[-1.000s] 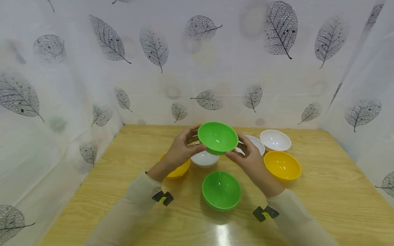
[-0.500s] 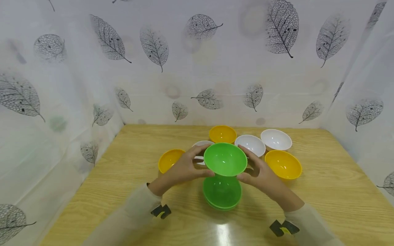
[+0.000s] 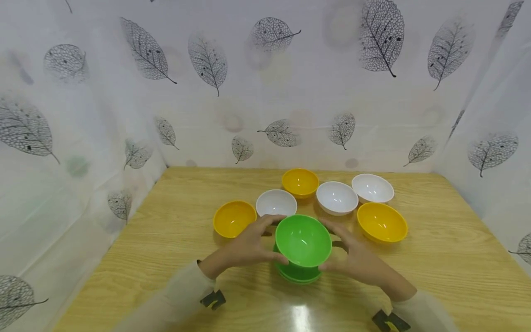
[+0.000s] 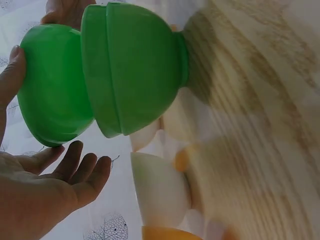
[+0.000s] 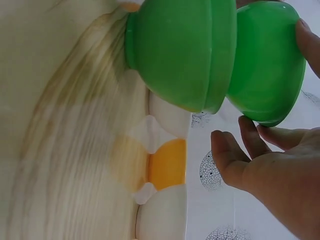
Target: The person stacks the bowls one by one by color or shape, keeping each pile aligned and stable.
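Observation:
A bright green bowl [image 3: 303, 240] is held by its rim between my two hands, just over a stack of green bowls [image 3: 299, 275]. My left hand [image 3: 253, 244] pinches its left side with the thumb in front and fingers behind. On the other side my right hand [image 3: 356, 256] grips the rim the same way. In the left wrist view the held bowl [image 4: 55, 85] sits partly inside the mouth of the stacked bowls [image 4: 135, 70], which are nested with two rims showing. The right wrist view shows the held bowl [image 5: 270, 60] tilted slightly against the stack [image 5: 180, 50].
Behind the hands stand a white bowl [image 3: 276, 203], a second white bowl [image 3: 337, 198] and a third white bowl [image 3: 372, 188]. Yellow bowls are at the left [image 3: 234, 219], back [image 3: 300, 183] and right [image 3: 381, 222]. All rest on a wooden table [image 3: 166, 240] before a leaf-patterned curtain [image 3: 307, 83].
Both hands have brought the green bowl down and toward me, from above the white bowls to the mouth of the green stack. The other bowls have stayed in place.

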Tool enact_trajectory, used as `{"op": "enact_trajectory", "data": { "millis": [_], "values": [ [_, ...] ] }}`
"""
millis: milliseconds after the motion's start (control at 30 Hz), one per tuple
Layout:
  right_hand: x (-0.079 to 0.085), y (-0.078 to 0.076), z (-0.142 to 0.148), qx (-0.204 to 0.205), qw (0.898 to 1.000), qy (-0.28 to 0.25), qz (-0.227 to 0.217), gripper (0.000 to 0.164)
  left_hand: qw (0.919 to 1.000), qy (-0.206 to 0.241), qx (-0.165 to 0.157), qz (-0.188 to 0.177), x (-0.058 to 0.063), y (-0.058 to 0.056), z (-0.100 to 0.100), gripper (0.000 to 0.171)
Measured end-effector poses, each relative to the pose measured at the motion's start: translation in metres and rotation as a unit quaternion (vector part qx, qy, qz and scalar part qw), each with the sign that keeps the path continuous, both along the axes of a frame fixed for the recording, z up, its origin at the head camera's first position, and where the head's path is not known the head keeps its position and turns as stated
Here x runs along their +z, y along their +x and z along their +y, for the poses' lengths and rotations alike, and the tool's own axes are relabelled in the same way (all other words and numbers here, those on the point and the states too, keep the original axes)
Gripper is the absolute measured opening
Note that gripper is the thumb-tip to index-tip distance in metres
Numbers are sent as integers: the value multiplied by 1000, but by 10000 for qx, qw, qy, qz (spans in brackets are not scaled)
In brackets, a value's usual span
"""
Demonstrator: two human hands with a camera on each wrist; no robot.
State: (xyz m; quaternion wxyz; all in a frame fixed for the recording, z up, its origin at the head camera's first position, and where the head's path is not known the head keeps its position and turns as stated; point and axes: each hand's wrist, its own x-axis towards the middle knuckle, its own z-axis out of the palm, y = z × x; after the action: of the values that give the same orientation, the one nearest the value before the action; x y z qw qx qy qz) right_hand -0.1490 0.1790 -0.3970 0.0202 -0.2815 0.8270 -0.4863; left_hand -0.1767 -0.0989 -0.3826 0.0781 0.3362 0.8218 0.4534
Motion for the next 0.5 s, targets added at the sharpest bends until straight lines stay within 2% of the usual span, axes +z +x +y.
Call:
{"op": "enact_trajectory", "data": {
  "millis": [300, 500],
  "values": [
    [-11, 4, 0, 210, 9996, 99, 155, 88, 9989, -419, -61, 179, -11, 4, -2, 93],
    [-17, 4, 0, 248, 9994, 120, 186, 88, 9978, -476, -178, 428, -16, 4, -2, 94]
  ]
}}
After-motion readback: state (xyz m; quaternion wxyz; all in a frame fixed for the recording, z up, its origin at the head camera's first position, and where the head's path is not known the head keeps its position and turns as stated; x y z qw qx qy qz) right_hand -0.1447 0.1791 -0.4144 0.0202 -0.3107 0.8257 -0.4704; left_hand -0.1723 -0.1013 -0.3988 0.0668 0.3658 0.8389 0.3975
